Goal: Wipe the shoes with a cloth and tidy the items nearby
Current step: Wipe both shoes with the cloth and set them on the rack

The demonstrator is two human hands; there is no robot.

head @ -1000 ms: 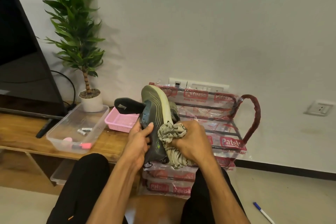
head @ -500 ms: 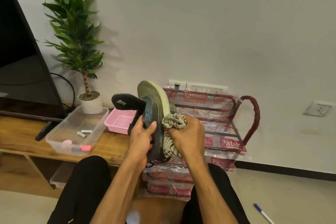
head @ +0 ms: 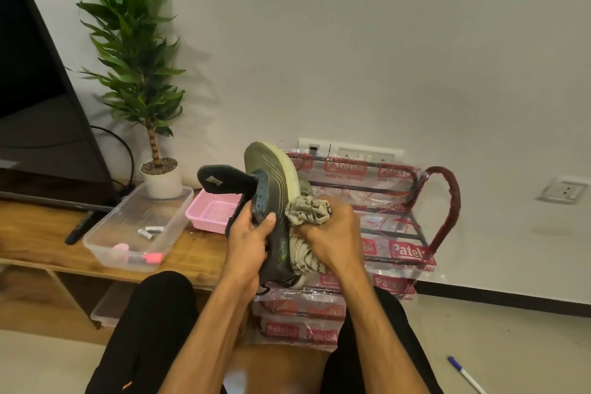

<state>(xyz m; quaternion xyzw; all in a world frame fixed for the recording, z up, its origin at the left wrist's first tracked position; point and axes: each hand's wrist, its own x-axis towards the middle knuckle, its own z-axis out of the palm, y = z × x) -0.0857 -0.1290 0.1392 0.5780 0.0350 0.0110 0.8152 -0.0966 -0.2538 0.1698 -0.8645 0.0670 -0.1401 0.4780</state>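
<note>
Left hand (head: 248,238) gripped the grey sneaker (head: 271,189) toe-up, long axis near vertical, in front of the wrapped shoe rack (head: 444,201); right hand (head: 332,233), fingers closed round the bunched cloth (head: 307,213), pressed it against the shoe's right flank (sole side).

We count two grips at work, the left grip (head: 249,240) and the right grip (head: 332,233), with one shoe (head: 275,182) and one cloth (head: 307,211) between them. Behind stands one plastic-wrapped rack (head: 441,201). On the one counter (head: 38,233) we count one clear tub (head: 128,217), one pink basket (head: 211,211), one potted plant (head: 128,57) and one television (head: 32,89). The tub holds two batteries (head: 154,228) (head: 145,234) and one pink-capped marker (head: 150,257). One pen (head: 465,374) lies on the floor. We see two socket plates (head: 350,153) (head: 564,190) on the wall.
</note>
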